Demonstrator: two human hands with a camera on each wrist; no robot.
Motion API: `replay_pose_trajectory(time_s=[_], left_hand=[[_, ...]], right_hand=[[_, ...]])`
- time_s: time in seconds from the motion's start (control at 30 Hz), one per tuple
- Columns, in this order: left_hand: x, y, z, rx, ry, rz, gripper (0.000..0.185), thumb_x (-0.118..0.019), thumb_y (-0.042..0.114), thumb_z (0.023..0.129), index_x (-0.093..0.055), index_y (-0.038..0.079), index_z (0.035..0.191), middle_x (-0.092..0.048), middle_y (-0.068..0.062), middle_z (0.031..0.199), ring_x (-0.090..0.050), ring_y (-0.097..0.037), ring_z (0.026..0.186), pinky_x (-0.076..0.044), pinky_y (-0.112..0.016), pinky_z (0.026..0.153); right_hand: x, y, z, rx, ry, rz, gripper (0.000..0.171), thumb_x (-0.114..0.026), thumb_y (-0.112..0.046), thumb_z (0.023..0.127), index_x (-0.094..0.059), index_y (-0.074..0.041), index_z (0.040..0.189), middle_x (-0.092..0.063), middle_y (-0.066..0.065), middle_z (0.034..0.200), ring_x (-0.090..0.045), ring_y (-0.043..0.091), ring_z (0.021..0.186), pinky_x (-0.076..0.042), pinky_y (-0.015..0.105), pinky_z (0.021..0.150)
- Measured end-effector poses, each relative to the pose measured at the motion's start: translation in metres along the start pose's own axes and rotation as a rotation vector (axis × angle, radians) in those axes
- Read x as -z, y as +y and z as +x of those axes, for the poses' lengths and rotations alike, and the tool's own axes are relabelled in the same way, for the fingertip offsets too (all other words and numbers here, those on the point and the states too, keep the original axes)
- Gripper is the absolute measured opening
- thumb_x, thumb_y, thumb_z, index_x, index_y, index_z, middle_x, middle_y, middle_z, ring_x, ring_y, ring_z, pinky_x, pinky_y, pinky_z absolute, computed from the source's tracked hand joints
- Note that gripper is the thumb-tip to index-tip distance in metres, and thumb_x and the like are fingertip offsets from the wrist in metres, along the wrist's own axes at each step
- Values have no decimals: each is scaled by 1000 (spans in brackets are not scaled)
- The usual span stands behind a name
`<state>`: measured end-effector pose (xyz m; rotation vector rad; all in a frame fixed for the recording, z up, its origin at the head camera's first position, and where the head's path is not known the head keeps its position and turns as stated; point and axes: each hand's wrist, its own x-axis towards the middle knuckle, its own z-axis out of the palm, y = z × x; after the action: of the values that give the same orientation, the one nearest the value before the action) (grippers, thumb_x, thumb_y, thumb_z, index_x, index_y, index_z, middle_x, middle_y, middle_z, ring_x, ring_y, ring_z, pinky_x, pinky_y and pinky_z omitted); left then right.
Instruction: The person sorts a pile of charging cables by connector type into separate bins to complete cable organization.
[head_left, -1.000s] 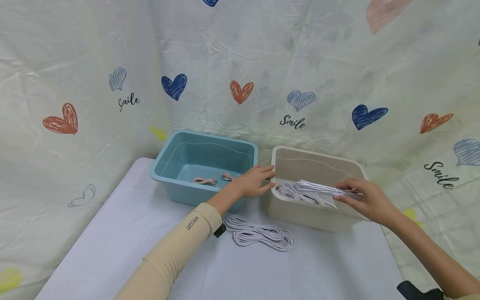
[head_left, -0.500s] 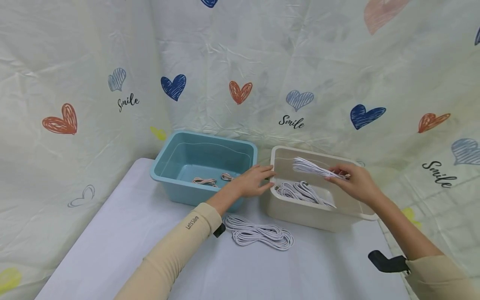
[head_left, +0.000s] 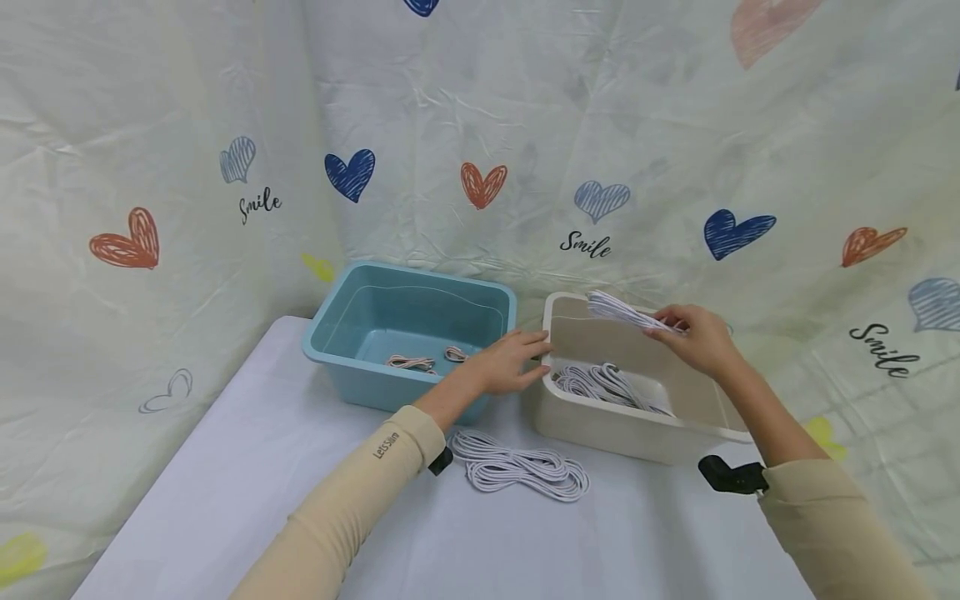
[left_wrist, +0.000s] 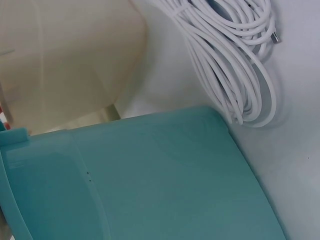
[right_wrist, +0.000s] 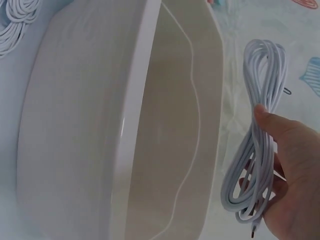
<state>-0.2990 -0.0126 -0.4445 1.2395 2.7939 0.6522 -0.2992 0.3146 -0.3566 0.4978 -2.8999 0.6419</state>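
Observation:
My right hand [head_left: 693, 337] pinches a bundled white cable [head_left: 621, 310] above the far side of the beige bin [head_left: 611, 435]. In the right wrist view the cable [right_wrist: 257, 145] is looped long, with the thumb across its middle and a plug end hanging at the bottom. My left hand [head_left: 510, 365] rests at the beige bin's left rim with its fingers extended. More white cables [head_left: 600, 385] lie inside that bin. A larger coiled white cable [head_left: 525, 468] lies on the table in front of the bins.
A blue bin [head_left: 382, 385], left of the beige one, holds small pinkish cable bundles [head_left: 411, 362], partly hidden by the left arm. A white cloth covers the table [head_left: 450, 542]. A heart-printed curtain [head_left: 420, 217] hangs close behind both bins.
My right hand has lifted the bundled cable up from inside the beige bin and moved it toward the bin's back rim. The left hand has stayed at the left rim.

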Motion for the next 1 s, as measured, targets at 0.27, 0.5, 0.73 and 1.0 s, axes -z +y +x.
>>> replay_pose_trajectory(time_s=[0.27,0.5,0.73,1.0], left_hand=[[-1,0,1,1,-13,-1,48,-51,30,113,-52,8,155,-37,-16,169,-35,-31,157,-17,-47,132],[-1,0,0,5,-14,8,48,-51,30,113,-51,8,155,-38,-17,168,-35,-31,157,-19,-49,131],[2,1,-2,13,-19,14,48,-51,31,113,-51,9,156,-38,-15,168,-34,-29,157,-18,-47,132],[2,1,-2,-5,-12,-3,48,-51,29,113,-51,7,155,-38,-18,168,-35,-33,156,-19,-49,132]], right_hand=[[0,-4,-1,-98,20,53,42,-72,-25,103,-66,4,132,-68,33,120,-66,47,107,-53,23,71],[0,-9,-13,-46,59,94,37,-73,-23,103,-68,2,129,-70,29,114,-68,44,102,-47,9,67],[-8,-22,-30,10,86,133,33,-72,-19,103,-70,2,128,-72,24,109,-69,40,98,-45,2,72],[-25,-42,-52,102,146,149,28,-76,-11,99,-73,0,124,-75,18,105,-72,26,94,-47,5,77]])
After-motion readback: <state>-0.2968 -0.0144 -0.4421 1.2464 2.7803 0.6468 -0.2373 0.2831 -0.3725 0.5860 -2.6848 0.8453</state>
